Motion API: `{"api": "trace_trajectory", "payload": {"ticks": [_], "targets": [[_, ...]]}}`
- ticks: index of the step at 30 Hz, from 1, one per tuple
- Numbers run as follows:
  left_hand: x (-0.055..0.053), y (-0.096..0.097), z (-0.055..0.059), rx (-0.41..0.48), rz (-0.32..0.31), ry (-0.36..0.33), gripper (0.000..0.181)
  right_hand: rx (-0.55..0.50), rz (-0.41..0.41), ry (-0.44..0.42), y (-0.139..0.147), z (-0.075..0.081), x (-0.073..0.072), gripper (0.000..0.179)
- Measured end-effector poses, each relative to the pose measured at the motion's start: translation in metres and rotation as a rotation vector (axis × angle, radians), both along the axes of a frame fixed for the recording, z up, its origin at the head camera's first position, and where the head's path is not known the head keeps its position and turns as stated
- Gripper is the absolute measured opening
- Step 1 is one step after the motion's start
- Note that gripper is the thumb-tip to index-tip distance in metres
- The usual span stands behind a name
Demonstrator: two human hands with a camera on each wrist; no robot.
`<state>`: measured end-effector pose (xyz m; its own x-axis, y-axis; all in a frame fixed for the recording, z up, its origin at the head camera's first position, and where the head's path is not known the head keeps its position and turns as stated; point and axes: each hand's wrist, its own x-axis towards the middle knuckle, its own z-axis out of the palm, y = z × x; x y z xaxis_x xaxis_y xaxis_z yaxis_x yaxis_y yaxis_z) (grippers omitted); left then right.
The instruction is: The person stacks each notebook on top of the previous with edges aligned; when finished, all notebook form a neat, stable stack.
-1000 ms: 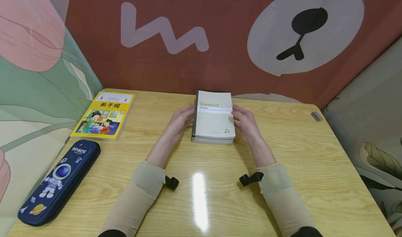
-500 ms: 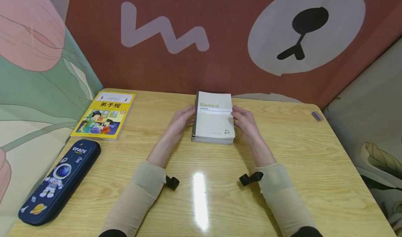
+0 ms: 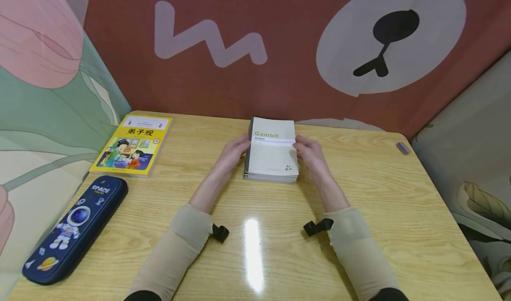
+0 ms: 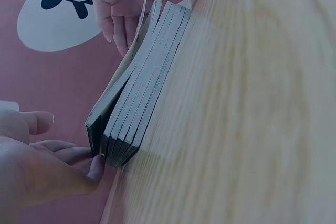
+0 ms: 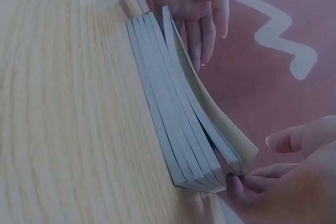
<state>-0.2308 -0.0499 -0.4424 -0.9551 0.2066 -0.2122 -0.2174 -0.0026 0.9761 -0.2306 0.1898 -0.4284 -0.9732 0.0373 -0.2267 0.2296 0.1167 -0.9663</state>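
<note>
In the head view a stack of several notebooks (image 3: 273, 157) lies at the table's far middle, the top one with a white cover marked "Gambit" and a dark spine. My left hand (image 3: 230, 155) is at its spine side, my right hand (image 3: 310, 154) at the opposite edge. In the left wrist view the top notebook (image 4: 113, 90) stands slightly apart from those beneath, and left fingertips touch near that gap. The right wrist view has right fingertips at the edge of the top notebook (image 5: 197, 95). Both thumbs look raised off the cover in the wrist views.
A yellow book (image 3: 133, 146) lies at the back left, with a dark blue astronaut pencil case (image 3: 76, 230) in front of it. A small eraser (image 3: 402, 148) sits near the right edge of the wooden table (image 3: 399, 212). A printed wall backdrop (image 3: 287, 84) rises behind.
Both hands have closed in slightly on the notebook stack, the left moving a little right and the right a little left. The other things stay put.
</note>
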Motion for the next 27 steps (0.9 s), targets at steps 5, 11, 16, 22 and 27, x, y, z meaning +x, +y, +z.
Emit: {"api": "trace_trajectory", "payload": {"ticks": [5, 11, 16, 22, 27], "targets": [[0.0001, 0.001, 0.0002, 0.006, -0.008, 0.0, 0.059, 0.031, -0.003, -0.005, -0.0017, 0.0, 0.0004, 0.06], [0.0004, 0.0017, -0.0002, 0.017, -0.022, 0.001, 0.059, 0.065, 0.019, -0.022, -0.0023, -0.001, 0.0001, 0.063], [0.0011, 0.0022, 0.0002, -0.003, -0.027, -0.011, 0.06, 0.126, 0.02, -0.012, -0.0045, -0.0008, 0.0015, 0.063], [0.0001, 0.0035, -0.0006, -0.019, -0.036, -0.038, 0.062, 0.148, 0.018, -0.016, -0.0056, -0.0013, 0.0026, 0.063], [-0.0002, 0.0042, -0.0006, -0.036, -0.054, -0.06, 0.064, 0.149, 0.015, -0.035, -0.0042, -0.0017, 0.0029, 0.062]]}}
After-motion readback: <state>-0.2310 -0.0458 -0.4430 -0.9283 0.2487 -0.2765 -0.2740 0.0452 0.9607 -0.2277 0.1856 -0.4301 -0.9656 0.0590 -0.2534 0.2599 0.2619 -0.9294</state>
